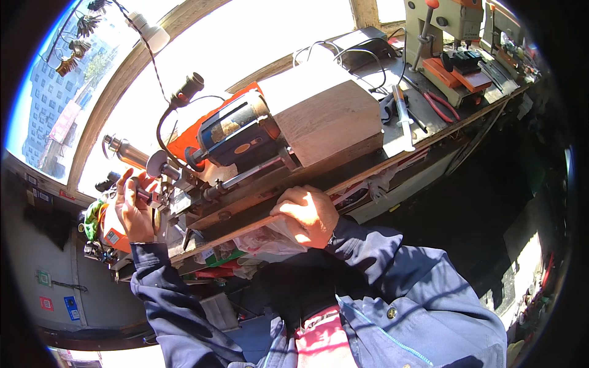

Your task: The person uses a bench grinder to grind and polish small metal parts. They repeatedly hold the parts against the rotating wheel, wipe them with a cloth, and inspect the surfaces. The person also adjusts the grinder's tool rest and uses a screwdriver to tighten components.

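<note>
A key-cutting machine (236, 132) with a dark motor housing and a metal shaft stands on the bench by the window. At its left end, my left hand (134, 205) has its fingers bent around a small clamp knob (145, 195), next to the metal vise parts (179, 199). A round grey disc (157, 164) sits just above that hand. My right hand (307, 214) is curled at the front edge of the wooden bench (245, 228), below the machine's wooden box cover (331, 119). Its fingertips are hidden, so anything in them does not show.
Farther right on the bench lie a syringe (402, 116) and red-handled pliers (440, 107). Beyond them stands another machine (451, 37) with an orange base and a lever. A bendable lamp (187, 89) rises behind the left end. Plastic bags (270, 238) hang under the bench edge.
</note>
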Motion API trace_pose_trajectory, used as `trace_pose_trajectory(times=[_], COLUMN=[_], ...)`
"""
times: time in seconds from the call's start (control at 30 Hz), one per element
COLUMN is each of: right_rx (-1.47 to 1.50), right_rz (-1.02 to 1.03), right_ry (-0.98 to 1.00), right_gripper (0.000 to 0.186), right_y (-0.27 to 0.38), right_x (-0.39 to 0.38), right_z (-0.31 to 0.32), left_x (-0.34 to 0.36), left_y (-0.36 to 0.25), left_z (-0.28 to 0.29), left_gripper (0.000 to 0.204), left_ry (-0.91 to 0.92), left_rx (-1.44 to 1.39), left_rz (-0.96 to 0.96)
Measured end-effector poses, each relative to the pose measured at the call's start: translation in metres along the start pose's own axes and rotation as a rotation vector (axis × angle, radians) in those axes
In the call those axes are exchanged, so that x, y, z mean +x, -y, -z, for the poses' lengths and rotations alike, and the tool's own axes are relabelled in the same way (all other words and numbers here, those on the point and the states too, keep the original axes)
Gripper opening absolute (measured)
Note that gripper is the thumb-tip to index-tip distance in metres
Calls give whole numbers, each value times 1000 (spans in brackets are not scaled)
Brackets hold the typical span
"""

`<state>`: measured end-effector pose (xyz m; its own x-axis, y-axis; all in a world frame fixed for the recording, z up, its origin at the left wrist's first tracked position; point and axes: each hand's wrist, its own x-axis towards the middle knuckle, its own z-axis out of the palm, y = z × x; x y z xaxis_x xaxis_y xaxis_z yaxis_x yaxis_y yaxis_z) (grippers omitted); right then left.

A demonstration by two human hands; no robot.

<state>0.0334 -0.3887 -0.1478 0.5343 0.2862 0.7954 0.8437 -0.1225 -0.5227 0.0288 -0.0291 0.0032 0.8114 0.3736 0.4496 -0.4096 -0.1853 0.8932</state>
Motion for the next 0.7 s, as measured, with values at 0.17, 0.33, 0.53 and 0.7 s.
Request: trace_pose_trajectory(times=[0.17, 0.33, 0.53, 0.7], right_rx=[-39, -39, -43, -27], right_rz=[-5, -23, -19, -32], right_ry=[35, 5, 18, 18], right_gripper=[21, 21, 21, 22], right_y=[1, 5, 3, 3], right_x=[2, 5, 4, 3], right_z=[-1, -3, -2, -3], left_x=[12, 27, 1, -5], left_y=[12, 13, -14, -14], left_z=[28, 25, -7, -3], left_gripper=[38, 37, 27, 31], left_ry=[13, -163, -236, -46], left_rx=[-283, -74, 602, 289], left_rz=[200, 192, -13, -82])
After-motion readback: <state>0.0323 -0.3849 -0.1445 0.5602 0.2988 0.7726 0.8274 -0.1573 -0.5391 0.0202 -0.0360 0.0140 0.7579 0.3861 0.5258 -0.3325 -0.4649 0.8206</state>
